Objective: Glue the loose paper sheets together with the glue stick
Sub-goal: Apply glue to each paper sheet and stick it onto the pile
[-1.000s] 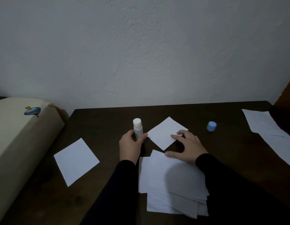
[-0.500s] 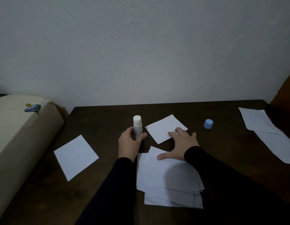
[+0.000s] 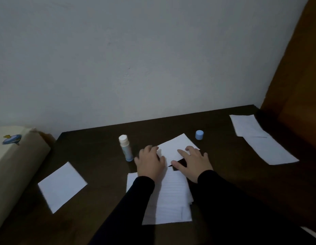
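Paper square (image 3: 175,147) lay at mid-frame on the dark worktop (image 3: 93,156), with both hands resting flat on it, fingers spread and relaxed: left hand (image 3: 150,162) at its left edge, right hand (image 3: 194,162) over its lower right. Uncapped, the glue stick (image 3: 125,148) stood upright just left of the left hand, untouched. Its blue cap (image 3: 199,135) sat to the upper right. A lined stack (image 3: 173,197) lay below the hands.

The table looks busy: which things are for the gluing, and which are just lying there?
For the job:
glue stick, uncapped
blue cap
small square sheet, under both hands
lined stack
square sheet
long sheets

Lying about:
beige cushion
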The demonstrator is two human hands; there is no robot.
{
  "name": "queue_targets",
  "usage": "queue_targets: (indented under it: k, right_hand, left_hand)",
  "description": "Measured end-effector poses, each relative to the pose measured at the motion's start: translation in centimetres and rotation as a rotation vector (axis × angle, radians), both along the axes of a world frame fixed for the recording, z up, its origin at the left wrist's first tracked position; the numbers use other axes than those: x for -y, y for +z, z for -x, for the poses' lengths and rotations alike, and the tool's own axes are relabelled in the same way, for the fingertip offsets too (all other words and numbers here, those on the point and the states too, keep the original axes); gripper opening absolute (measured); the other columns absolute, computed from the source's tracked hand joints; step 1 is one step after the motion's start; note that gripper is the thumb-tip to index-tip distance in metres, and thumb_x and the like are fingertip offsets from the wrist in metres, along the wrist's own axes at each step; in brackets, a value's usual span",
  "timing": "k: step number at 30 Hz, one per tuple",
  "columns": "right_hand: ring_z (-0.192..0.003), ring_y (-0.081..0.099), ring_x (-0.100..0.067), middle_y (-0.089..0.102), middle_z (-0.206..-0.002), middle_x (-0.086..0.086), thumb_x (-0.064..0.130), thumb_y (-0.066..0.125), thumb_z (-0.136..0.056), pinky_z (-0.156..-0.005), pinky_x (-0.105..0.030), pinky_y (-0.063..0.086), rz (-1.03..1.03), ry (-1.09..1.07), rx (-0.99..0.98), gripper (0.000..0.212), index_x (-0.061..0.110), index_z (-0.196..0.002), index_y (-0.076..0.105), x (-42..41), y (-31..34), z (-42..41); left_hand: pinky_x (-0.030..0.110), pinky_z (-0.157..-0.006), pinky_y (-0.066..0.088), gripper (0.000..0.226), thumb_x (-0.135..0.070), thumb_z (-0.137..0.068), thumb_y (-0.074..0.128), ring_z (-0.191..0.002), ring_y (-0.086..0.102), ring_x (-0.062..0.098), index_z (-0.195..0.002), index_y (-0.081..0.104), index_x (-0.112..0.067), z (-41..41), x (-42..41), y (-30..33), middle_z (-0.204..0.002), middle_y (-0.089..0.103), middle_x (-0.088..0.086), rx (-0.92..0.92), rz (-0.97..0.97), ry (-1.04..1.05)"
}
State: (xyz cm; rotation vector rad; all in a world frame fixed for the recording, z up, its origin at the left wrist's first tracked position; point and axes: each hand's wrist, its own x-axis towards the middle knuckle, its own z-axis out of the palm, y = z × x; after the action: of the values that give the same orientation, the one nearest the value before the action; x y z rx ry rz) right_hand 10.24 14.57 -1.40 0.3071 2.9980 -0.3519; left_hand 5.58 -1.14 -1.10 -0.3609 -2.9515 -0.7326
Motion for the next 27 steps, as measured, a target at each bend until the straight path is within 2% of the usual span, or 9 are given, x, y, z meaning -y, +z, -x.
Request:
queue_targets:
  k: [3, 7, 10, 12, 15, 20, 22, 24, 27]
  right_hand:
    - [-0.138, 0.027, -0.017, 0.032, -0.149, 0.003, 0.065, 0.033, -0.093, -0.112, -0.049, 0.021, 0.065, -0.071, -0.133, 0.060, 0.036, -0.145, 0.032, -3.6, 0.4, -1.2]
    - [-0.134, 0.032, -0.017, 0.036, -0.145, 0.003, 0.051, 0.044, -0.094, -0.109, -0.043, 0.029, 0.035, -0.325, -0.226, 0.050, 0.035, -0.141, 0.039, -9.8, 0.3, -2.8]
    - [-0.139, 0.026, -0.023, 0.031, -0.150, -0.002, 0.047, 0.046, -0.094, -0.110, -0.048, 0.028, -0.043, -0.557, -0.165, 0.053, 0.031, -0.144, 0.035, -13.8, -0.3, -3.9]
    - [-0.143, 0.018, -0.028, 0.023, -0.155, -0.006, 0.052, 0.044, -0.094, -0.111, -0.053, 0.025, -0.063, -0.672, -0.049, 0.061, 0.028, -0.147, 0.029, -15.5, -0.9, -4.4]
    - [-0.139, 0.025, -0.029, 0.027, -0.152, -0.008, 0.056, 0.039, -0.094, -0.110, -0.052, 0.027, -0.061, -0.683, 0.027, 0.062, 0.026, -0.147, 0.031, -16.1, -1.5, -5.1]
    - [-0.127, 0.040, -0.021, 0.045, -0.138, -0.001, 0.049, 0.037, -0.096, -0.102, -0.042, 0.033, -0.137, -0.519, -0.144, 0.046, 0.029, -0.136, 0.048, -14.8, -1.3, -5.4]
    - [-0.133, 0.034, -0.021, 0.039, -0.144, -0.001, 0.047, 0.041, -0.096, -0.105, -0.043, 0.032, -0.144, -0.560, -0.128, 0.046, 0.030, -0.138, 0.043, -14.7, -1.2, -5.3]
    - [-0.138, 0.027, -0.024, 0.030, -0.151, -0.004, 0.051, 0.043, -0.094, -0.108, -0.046, 0.029, -0.107, -0.670, -0.047, 0.057, 0.027, -0.144, 0.033, -14.9, -1.2, -5.4]
    - [-0.138, 0.028, -0.026, 0.029, -0.151, -0.006, 0.057, 0.041, -0.092, -0.109, -0.046, 0.029, -0.080, -0.727, 0.038, 0.067, 0.022, -0.147, 0.028, -15.3, -1.3, -5.5]
  left_hand:
    - [0.060, -0.112, 0.016, 0.051, -0.046, -0.093, 0.050, -0.144, 0.020, 0.028, -0.139, 0.044, -0.027, 1.1, -1.2, -0.5, -0.156, 0.029, -0.001, 0.190, 0.155, 0.035]
    - [0.061, -0.114, 0.014, 0.044, -0.047, -0.095, 0.045, -0.145, 0.016, 0.031, -0.136, 0.046, -0.029, 1.3, -2.8, -1.2, -0.158, 0.024, 0.006, 0.266, 0.163, 0.076]
    - [0.062, -0.113, 0.014, 0.046, -0.048, -0.096, 0.041, -0.146, 0.013, 0.032, -0.139, 0.042, -0.030, 0.8, -4.1, -1.9, -0.158, 0.021, 0.009, 0.261, 0.175, 0.141]
    - [0.062, -0.113, 0.014, 0.051, -0.049, -0.098, 0.033, -0.147, 0.010, 0.033, -0.146, 0.032, -0.032, 0.6, -4.6, -2.0, -0.160, 0.015, 0.011, 0.263, 0.224, 0.160]
    - [0.061, -0.113, 0.013, 0.050, -0.048, -0.101, 0.022, -0.147, 0.006, 0.036, -0.150, 0.016, -0.038, 0.8, -4.9, -1.8, -0.161, 0.008, 0.015, 0.304, 0.309, 0.136]
    - [0.058, -0.110, 0.022, 0.048, -0.046, -0.101, 0.028, -0.144, 0.018, 0.032, -0.148, 0.024, -0.038, 1.5, -4.1, -0.9, -0.158, 0.017, 0.015, 0.320, 0.348, 0.086]
    - [0.055, -0.110, 0.023, 0.046, -0.042, -0.101, 0.032, -0.143, 0.022, 0.030, -0.146, 0.029, -0.034, 1.4, -3.5, -0.5, -0.157, 0.019, 0.013, 0.314, 0.318, 0.067]
    - [0.053, -0.111, 0.025, 0.043, -0.038, -0.101, 0.035, -0.141, 0.027, 0.029, -0.143, 0.033, -0.031, 1.4, -2.9, -0.2, -0.157, 0.021, 0.011, 0.302, 0.292, 0.045]
    - [0.048, -0.111, 0.027, 0.037, -0.033, -0.103, 0.033, -0.139, 0.032, 0.028, -0.138, 0.043, -0.026, 1.7, -2.1, -0.2, -0.156, 0.026, 0.009, 0.292, 0.249, 0.017]
